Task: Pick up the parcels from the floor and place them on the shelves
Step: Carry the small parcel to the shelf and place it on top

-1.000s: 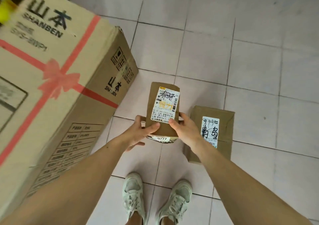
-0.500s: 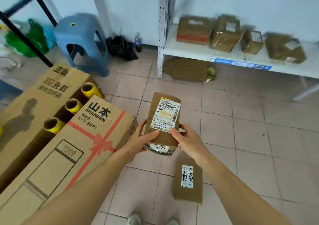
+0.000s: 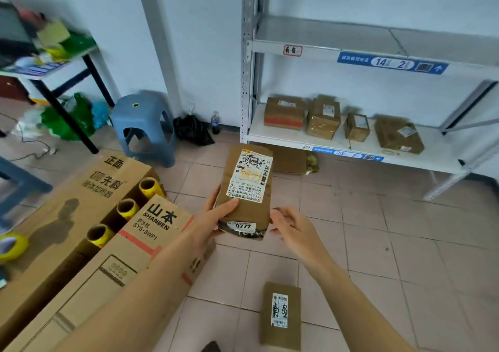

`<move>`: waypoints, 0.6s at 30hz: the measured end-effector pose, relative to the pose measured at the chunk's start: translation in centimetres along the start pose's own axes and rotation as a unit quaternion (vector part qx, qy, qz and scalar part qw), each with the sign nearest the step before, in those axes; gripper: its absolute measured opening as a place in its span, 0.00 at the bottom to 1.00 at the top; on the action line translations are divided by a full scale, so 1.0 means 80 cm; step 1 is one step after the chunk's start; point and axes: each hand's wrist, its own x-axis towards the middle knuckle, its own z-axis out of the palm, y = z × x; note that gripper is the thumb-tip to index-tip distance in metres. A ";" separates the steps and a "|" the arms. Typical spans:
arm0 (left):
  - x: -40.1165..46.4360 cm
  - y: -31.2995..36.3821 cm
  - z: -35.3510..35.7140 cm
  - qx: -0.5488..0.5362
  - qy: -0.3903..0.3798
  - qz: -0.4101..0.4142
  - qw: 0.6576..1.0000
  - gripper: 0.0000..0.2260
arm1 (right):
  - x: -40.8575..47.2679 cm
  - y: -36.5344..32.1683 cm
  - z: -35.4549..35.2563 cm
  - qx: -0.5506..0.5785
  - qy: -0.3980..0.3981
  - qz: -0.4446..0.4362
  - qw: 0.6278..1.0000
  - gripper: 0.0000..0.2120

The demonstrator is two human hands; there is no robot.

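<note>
A brown parcel point(image 3: 247, 189) with a white label and a "9777" sticker is held up in front of me. My left hand point(image 3: 216, 214) grips its left side, thumb on the face. My right hand point(image 3: 290, 226) is just off its right lower corner, fingers apart, not clearly touching it. A second brown parcel point(image 3: 280, 316) with a white label lies on the floor tiles near my feet. The white metal shelf unit point(image 3: 297, 138) stands ahead to the right; its lower shelf carries several brown parcels point(image 3: 322, 119), and the upper shelf point(image 3: 324, 35) is bare.
Two long cardboard boxes point(image 3: 89, 232) with yellow tape rolls between them lie at my left. A blue plastic stool point(image 3: 144, 127) and a black bag point(image 3: 193, 130) stand by the wall. A flat parcel point(image 3: 293, 161) lies under the shelf. A cluttered table point(image 3: 46, 62) is far left.
My view has risen from the floor toward the shelves. The parcel came up with my hands, and my right hand has come off its right side.
</note>
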 end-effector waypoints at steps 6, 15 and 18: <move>0.013 0.057 -0.026 -0.006 0.016 0.032 0.999 0.38 | 0.000 -0.032 -0.012 -0.001 0.011 -0.027 1.000 0.11; 0.126 0.193 -0.069 0.010 -0.018 0.083 0.996 0.40 | 0.118 -0.118 -0.034 -0.012 0.138 -0.076 0.987 0.09; 0.177 0.253 -0.062 0.013 -0.036 0.102 0.994 0.36 | 0.147 -0.123 -0.043 -0.004 0.165 -0.059 0.984 0.06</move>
